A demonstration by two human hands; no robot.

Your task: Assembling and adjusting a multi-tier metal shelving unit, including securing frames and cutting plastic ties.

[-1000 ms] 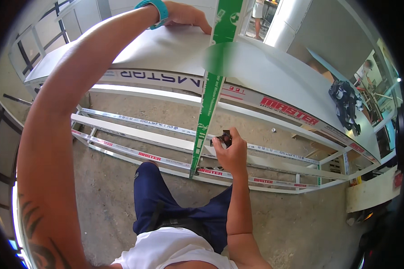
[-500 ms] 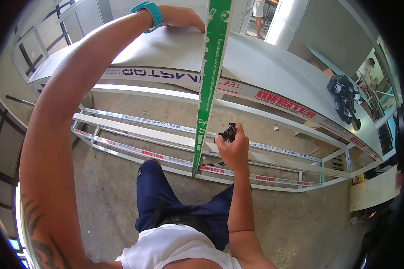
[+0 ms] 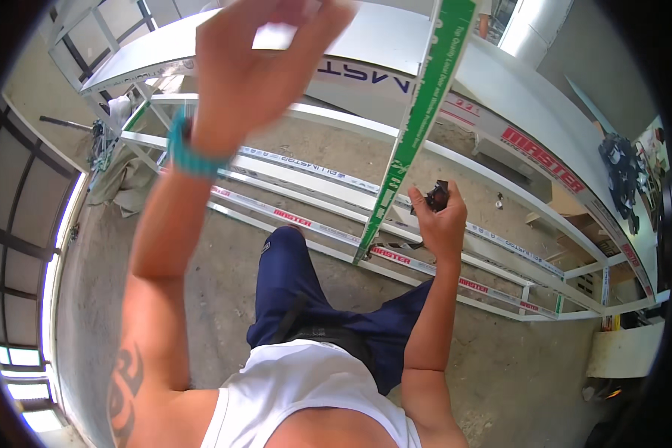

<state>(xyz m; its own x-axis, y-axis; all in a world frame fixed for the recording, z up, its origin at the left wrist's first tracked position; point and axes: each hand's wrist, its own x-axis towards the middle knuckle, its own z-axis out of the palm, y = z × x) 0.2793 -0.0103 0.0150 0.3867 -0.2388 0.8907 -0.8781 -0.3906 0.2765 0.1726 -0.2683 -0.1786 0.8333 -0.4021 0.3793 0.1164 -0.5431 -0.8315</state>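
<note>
Left hand (image 3: 239, 86): left of the bar (image 3: 414, 134), well apart; blurred, so I cannot tell whether its fingers are together.
Right hand (image 3: 442, 233): just right of the bar, fingers clamped on a black piece (image 3: 437, 196).
Bar: green, slanted, low end by the frame's (image 3: 336, 119) bottom rails.
Panel (image 3: 534, 78): behind the bar, both sides.
Bundle (image 3: 621, 175): dark, far right of the bar.

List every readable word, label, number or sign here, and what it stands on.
Wording is not copied here; print stands on:
Green upright strip: white lettering, symbols.
Benchtop edge: large red and blue lettering.
Nearer lower rail: repeated red lettering.
Farther lower rail: blue lettering.
Dark blue shorts: mark too small to read.
</note>
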